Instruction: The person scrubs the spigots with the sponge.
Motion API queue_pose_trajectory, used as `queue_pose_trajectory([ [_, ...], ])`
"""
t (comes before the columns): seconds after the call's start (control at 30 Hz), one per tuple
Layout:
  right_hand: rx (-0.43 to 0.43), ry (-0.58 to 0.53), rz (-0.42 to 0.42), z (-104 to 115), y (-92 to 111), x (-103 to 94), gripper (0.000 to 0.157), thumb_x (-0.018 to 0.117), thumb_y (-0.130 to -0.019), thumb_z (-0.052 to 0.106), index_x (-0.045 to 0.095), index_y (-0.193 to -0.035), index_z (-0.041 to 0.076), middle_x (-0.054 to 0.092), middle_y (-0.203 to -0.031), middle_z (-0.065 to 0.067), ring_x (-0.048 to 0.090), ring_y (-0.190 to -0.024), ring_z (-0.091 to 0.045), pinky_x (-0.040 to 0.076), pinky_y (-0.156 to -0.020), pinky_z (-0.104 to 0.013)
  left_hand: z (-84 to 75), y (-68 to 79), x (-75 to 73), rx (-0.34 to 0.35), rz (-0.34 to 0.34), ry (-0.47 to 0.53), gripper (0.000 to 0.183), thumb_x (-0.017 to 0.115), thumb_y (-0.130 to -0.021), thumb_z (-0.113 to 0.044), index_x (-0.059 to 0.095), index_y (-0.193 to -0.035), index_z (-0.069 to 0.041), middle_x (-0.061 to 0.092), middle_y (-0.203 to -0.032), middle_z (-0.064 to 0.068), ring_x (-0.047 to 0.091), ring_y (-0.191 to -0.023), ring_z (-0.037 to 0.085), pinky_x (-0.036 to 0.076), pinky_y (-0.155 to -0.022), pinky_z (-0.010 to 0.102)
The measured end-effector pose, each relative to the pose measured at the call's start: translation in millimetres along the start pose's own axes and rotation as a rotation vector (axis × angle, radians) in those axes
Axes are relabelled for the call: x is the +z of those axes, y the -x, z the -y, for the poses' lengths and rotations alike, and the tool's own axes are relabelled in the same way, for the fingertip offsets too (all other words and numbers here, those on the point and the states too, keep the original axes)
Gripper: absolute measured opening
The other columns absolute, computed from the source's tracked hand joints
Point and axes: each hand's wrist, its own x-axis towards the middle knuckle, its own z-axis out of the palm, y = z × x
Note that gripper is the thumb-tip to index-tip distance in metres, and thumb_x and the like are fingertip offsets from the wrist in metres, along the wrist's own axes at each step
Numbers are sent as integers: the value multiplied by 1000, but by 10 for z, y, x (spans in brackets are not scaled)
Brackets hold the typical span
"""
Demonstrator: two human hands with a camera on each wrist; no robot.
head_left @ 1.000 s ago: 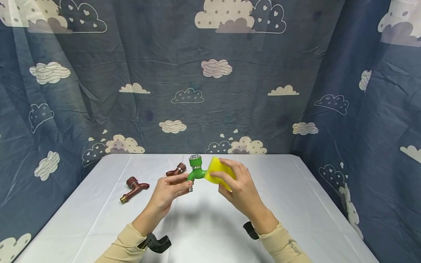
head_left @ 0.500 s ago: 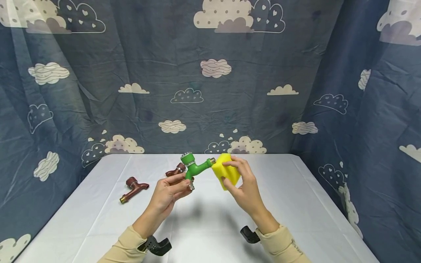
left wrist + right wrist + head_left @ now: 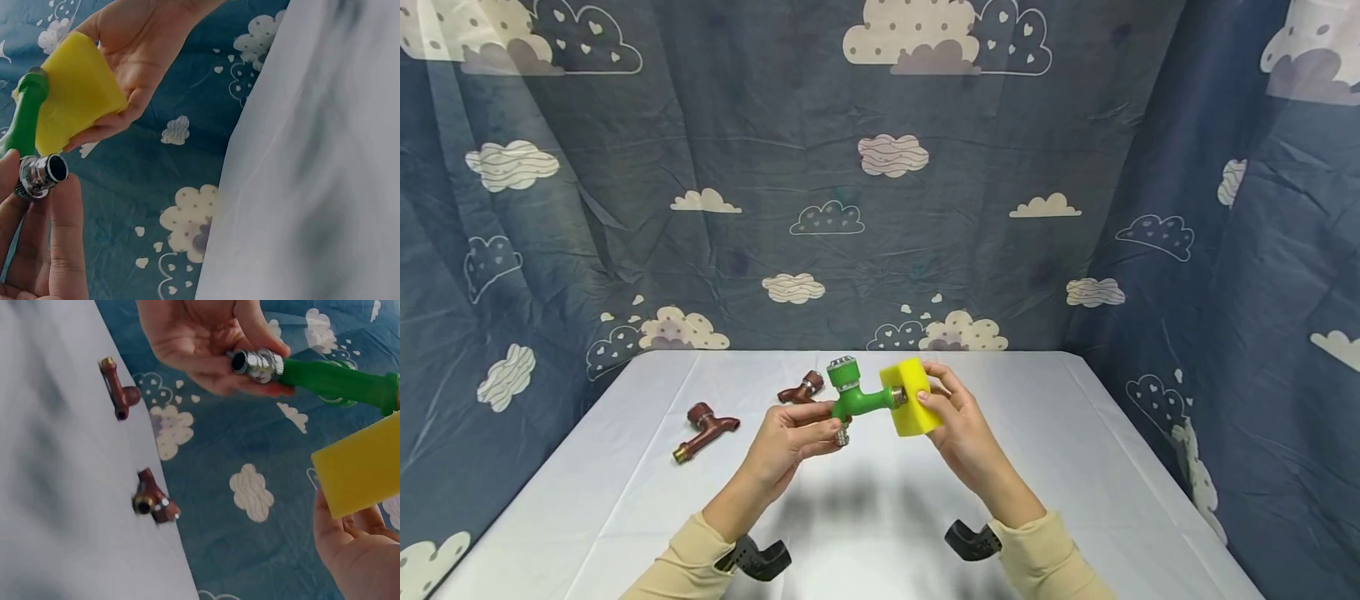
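A green tap [image 3: 863, 403] with a chrome-topped knob is held above the table, its brass threaded inlet pointing right. My left hand [image 3: 787, 442] pinches it near the silver spout nozzle [image 3: 42, 175]. In my right hand [image 3: 968, 433] is a yellow sponge [image 3: 912, 398], gripped between thumb and fingers. The sponge stands against the threaded end of the tap; in the left wrist view the green inlet arm [image 3: 31, 103] meets the sponge's face. Part of the right hand's fingers is hidden behind the sponge.
Two brown taps lie on the white table: one tap [image 3: 706, 433] at the left, another tap [image 3: 802, 388] farther back, behind the left hand. A dark blue cloud-print curtain [image 3: 737, 250] hangs behind the table and along both sides.
The green tap first tilted upward, then came back nearer level. The sponge left the inlet end, was turned, and now sits against it again with the thumb in front.
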Motion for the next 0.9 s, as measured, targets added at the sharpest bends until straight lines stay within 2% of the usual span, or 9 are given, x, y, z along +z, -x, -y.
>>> queue_pose_trajectory([
  [0.13, -14, 65, -24, 11, 3, -37, 35, 56, -108, 10, 53, -142, 15, 55, -142, -16, 63, -119, -26, 59, -97, -29, -46, -3, -16, 16, -8, -72, 44, 76, -95, 0, 64, -132, 20, 83, -97, -2, 80, -89, 10, 69, -83, 31],
  [0.3, -148, 290, -87, -25, -1, -37, 40, 67, -104, 8, 57, -143, 9, 59, -144, -18, 69, -119, -28, 61, -92, -25, -63, 10, -23, 18, -56, -113, 43, 78, -93, 2, 65, -129, 21, 83, -95, 2, 80, -84, 9, 70, -82, 32],
  [0.43, -316, 481, -161, -41, 21, 16, 43, 76, -98, 5, 63, -138, 10, 63, -141, -15, 68, -119, -28, 61, -93, -23, -37, 6, -7, 7, -119, -134, 40, 80, -91, 3, 69, -126, 19, 83, -95, 6, 79, -80, 9, 70, -79, 31],
  [0.57, -545, 712, -168, -45, 36, 95, 45, 82, -90, 3, 70, -132, 14, 60, -144, -12, 63, -128, -30, 62, -102, -37, -17, 7, 27, -8, -143, -182, 36, 82, -91, 1, 73, -122, 15, 82, -99, 8, 79, -79, 9, 70, -76, 31],
  [0.73, -831, 1005, -86, -51, 22, 145, 47, 86, -84, 2, 74, -127, 16, 56, -149, -17, 58, -133, -37, 65, -101, -51, -18, 26, 76, 9, -66, -284, 33, 85, -91, -8, 78, -119, 9, 82, -105, 17, 79, -80, 12, 70, -75, 33],
  [0.9, -979, 1179, -14, -22, -3, 144, 49, 86, -82, 3, 75, -126, 20, 59, -148, -16, 59, -130, -36, 61, -102, -54, -40, 44, 101, 26, -29, -383, 29, 88, -89, -10, 82, -113, 4, 82, -104, 19, 79, -76, 15, 69, -71, 29],
])
